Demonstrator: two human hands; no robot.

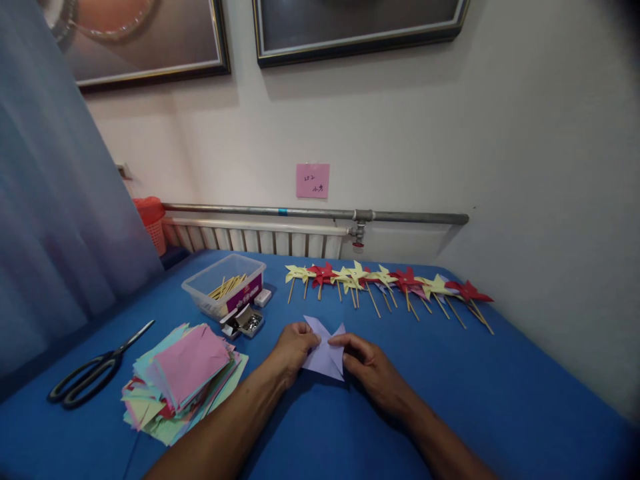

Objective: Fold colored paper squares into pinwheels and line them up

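We keep the lavender paper point(324, 352) flat on the blue table point(500, 400), close in front of us, so its folded points stay put. Our left hand point(293, 348) pinches its left edge, our right hand point(367, 365) its right, fingers curled; finished pinwheels point(385, 280) lie in a row behind.

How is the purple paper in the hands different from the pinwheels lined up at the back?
The purple paper has no stick; each of the finished pinwheels has a wooden one. The purple paper is pale lilac and alone; the finished pinwheels are mostly red and yellow, in a row. The left hand and right hand pinch the purple paper; nobody touches the finished pinwheels. Both are paper with pointed blades on the blue table.
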